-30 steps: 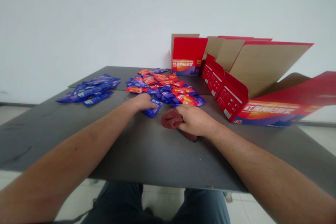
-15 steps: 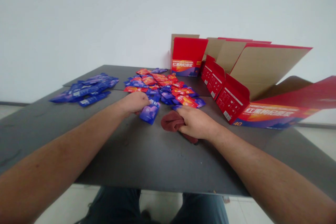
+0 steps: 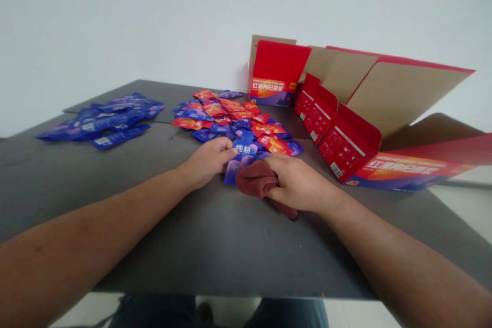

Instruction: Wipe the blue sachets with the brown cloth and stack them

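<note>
My left hand [image 3: 210,163] is closed on the left edge of a blue-purple sachet [image 3: 246,148] with white lettering, held just in front of the mixed heap. A folded brown cloth [image 3: 253,179] is gripped in my right hand [image 3: 298,180]. The cloth lies against the lower right of the sachet and covers part of it. Behind both hands spreads a heap of red and blue sachets [image 3: 230,107]. Further left is a separate pile of blue sachets [image 3: 115,118].
Several open red cartons stand along the right side: the nearest carton [image 3: 407,166] has its flaps spread wide, and a back carton [image 3: 272,84] stands by the white wall [image 3: 154,15]. All rest on a dark grey table [image 3: 215,251], whose front edge is above my legs.
My left hand has moved right with the blue-purple sachet, bringing it up to the cloth. My right hand keeps its hold on the cloth. The view has shifted a little.
</note>
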Demonstrator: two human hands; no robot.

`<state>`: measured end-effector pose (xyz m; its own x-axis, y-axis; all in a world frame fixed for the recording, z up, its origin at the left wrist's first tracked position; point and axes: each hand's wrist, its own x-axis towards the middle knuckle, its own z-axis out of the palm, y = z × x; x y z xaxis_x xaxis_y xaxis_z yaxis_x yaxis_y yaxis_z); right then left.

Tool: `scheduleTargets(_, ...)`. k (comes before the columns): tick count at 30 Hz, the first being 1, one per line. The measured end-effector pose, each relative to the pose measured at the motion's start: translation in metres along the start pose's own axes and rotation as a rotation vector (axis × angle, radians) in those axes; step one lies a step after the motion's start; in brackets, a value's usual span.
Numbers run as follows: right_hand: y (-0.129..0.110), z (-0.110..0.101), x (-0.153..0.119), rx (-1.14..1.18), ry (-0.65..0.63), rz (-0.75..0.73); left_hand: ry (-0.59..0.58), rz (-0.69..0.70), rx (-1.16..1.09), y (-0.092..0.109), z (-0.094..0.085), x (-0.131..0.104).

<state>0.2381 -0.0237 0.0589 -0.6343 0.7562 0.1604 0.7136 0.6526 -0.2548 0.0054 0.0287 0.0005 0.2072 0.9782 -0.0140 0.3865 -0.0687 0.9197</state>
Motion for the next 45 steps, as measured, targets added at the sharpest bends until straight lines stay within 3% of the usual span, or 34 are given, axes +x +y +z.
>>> scheduleTargets(4, 0.0, -0.001, 0.001, -0.054, 0.058, 0.032, -0.067, 0.04, -0.212, -0.004, -0.002, -0.003)
scheduleTargets(12, -0.012, 0.005, -0.002, -0.104, 0.097, 0.023, -0.155, 0.076, -0.242, 0.002, 0.002, -0.011)
scheduleTargets(19, -0.02, 0.01, -0.003, -0.18, 0.059, 0.02, -0.148, 0.106, -0.214, -0.003, 0.0, -0.009)
scheduleTargets(24, -0.019, 0.01, -0.003, -0.179, 0.066, -0.005, -0.183, 0.089, -0.31, -0.003, 0.001, -0.009)
scheduleTargets(28, -0.012, 0.009, -0.001, -0.182, 0.135, 0.063, -0.23, 0.043, -0.408, -0.004, 0.002, -0.011)
scheduleTargets(30, -0.01, 0.009, 0.0, -0.172, 0.148, 0.083, -0.226, 0.042, -0.388, -0.005, 0.002, -0.011)
scheduleTargets(35, -0.015, 0.012, -0.002, -0.139, 0.057, -0.036, -0.227, 0.11, -0.272, -0.005, -0.001, -0.011)
scheduleTargets(40, -0.01, 0.011, 0.0, -0.145, 0.141, 0.099, -0.208, 0.097, -0.257, -0.006, -0.001, -0.011)
scheduleTargets(45, -0.012, 0.01, -0.001, -0.107, 0.085, 0.02, -0.252, 0.095, -0.262, -0.004, -0.001, -0.013)
